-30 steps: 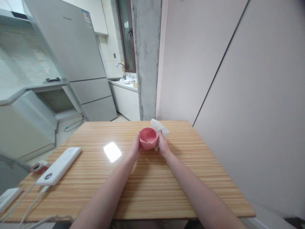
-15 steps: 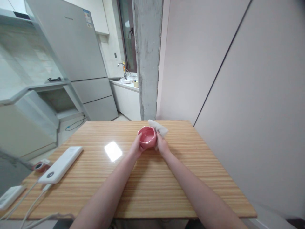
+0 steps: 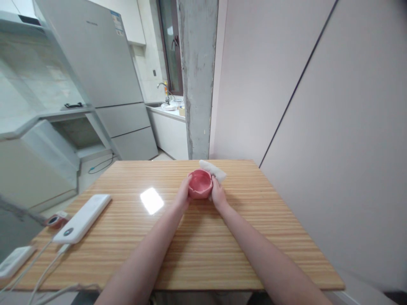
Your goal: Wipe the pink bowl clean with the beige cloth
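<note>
A pink bowl [image 3: 200,184] with a wavy rim is between my hands over the far half of the wooden table. My left hand [image 3: 184,191] grips its left side, thumb at the rim. On the right side, my right hand [image 3: 218,193] is closed on a white cloth [image 3: 213,170] pressed against the bowl's wall. Part of the cloth sticks out behind the bowl; the rest is hidden by the fingers. The bowl's inside faces up and toward me.
On the left of the wooden table [image 3: 248,245] lie a white power bank [image 3: 83,218] with cables, a small reddish object [image 3: 56,221] and a white power strip [image 3: 15,261]. A pale wall [image 3: 318,148] runs along the right. Behind stand a fridge [image 3: 95,59] and a concrete pillar [image 3: 199,84].
The bowl has shifted slightly right and turned in my hands. My left hand's thumb has moved from inside the bowl to its rim. The cloth stays at the right side.
</note>
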Action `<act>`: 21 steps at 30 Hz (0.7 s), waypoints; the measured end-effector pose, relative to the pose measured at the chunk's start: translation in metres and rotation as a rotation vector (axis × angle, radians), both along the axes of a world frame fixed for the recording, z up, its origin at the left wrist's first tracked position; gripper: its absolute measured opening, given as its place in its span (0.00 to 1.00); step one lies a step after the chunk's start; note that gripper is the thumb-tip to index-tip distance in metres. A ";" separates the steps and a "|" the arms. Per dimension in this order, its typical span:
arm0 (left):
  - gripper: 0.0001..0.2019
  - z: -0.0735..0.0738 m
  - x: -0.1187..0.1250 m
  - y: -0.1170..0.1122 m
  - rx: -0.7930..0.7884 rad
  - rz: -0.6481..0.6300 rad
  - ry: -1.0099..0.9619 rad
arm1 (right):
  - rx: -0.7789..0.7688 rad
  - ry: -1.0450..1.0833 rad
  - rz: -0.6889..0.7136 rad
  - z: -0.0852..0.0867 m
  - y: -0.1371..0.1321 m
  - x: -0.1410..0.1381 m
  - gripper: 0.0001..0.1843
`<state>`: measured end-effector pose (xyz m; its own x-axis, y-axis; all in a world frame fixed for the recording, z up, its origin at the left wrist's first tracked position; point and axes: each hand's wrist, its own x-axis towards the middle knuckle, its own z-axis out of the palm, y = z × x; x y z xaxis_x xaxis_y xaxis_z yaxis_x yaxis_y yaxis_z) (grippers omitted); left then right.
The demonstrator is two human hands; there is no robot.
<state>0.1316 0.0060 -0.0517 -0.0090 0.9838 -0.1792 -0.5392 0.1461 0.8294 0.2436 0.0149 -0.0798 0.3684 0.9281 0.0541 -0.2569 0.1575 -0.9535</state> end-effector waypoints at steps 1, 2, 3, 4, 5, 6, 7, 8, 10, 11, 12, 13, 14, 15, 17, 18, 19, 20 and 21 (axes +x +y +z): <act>0.16 0.000 0.002 0.000 0.024 0.075 0.011 | 0.020 0.018 0.019 -0.001 -0.003 -0.008 0.23; 0.15 -0.001 0.003 -0.001 0.058 0.158 0.029 | 0.041 0.043 0.028 -0.002 -0.007 -0.016 0.23; 0.15 -0.001 0.005 -0.002 0.097 0.225 0.051 | 0.059 0.075 0.030 -0.002 -0.010 -0.023 0.24; 0.15 -0.001 0.006 -0.003 0.128 0.256 0.076 | 0.073 0.112 0.018 -0.002 -0.012 -0.028 0.25; 0.16 -0.001 0.006 -0.004 0.138 0.248 0.104 | 0.083 0.149 -0.007 -0.002 -0.014 -0.030 0.26; 0.17 0.000 0.006 -0.004 0.121 0.208 0.135 | 0.087 0.175 -0.045 -0.001 -0.013 -0.029 0.26; 0.18 0.001 0.005 -0.005 0.079 0.145 0.169 | 0.082 0.183 -0.081 0.001 -0.011 -0.024 0.26; 0.20 0.002 0.003 -0.005 0.024 0.075 0.205 | 0.070 0.170 -0.102 0.003 -0.009 -0.017 0.25; 0.22 0.005 -0.001 -0.004 -0.071 -0.048 0.276 | 0.028 0.088 -0.071 0.006 -0.002 0.000 0.23; 0.23 0.006 -0.003 -0.003 -0.090 -0.090 0.301 | 0.019 0.046 -0.022 0.007 0.001 0.007 0.22; 0.23 0.006 -0.004 -0.003 -0.086 -0.110 0.312 | 0.015 0.015 0.021 0.008 0.003 0.011 0.21; 0.21 0.006 -0.005 -0.002 -0.065 -0.098 0.309 | 0.016 -0.003 0.049 0.008 0.003 0.012 0.21; 0.20 0.006 -0.006 -0.001 -0.037 -0.054 0.291 | 0.025 -0.017 0.060 0.007 0.001 0.010 0.22; 0.18 0.005 -0.005 0.000 -0.006 0.013 0.258 | 0.044 -0.037 0.060 0.006 -0.002 0.004 0.23; 0.15 0.004 -0.004 0.001 0.060 0.176 0.166 | 0.116 -0.100 0.057 0.002 -0.013 -0.011 0.25; 0.15 0.003 -0.003 0.001 0.084 0.240 0.125 | 0.156 -0.132 0.062 0.001 -0.018 -0.019 0.25; 0.14 0.003 -0.002 0.000 0.097 0.273 0.100 | 0.179 -0.149 0.058 0.000 -0.022 -0.026 0.26; 0.14 0.003 -0.002 -0.001 0.098 0.272 0.094 | 0.183 -0.147 0.039 0.000 -0.025 -0.029 0.26; 0.15 0.004 -0.001 -0.002 0.085 0.242 0.106 | 0.167 -0.126 0.002 0.002 -0.027 -0.029 0.27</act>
<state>0.1304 0.0038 -0.0480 -0.2598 0.9622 -0.0816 -0.4595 -0.0488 0.8869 0.2141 -0.0117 -0.0781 0.3467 0.9032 0.2530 -0.1377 0.3158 -0.9388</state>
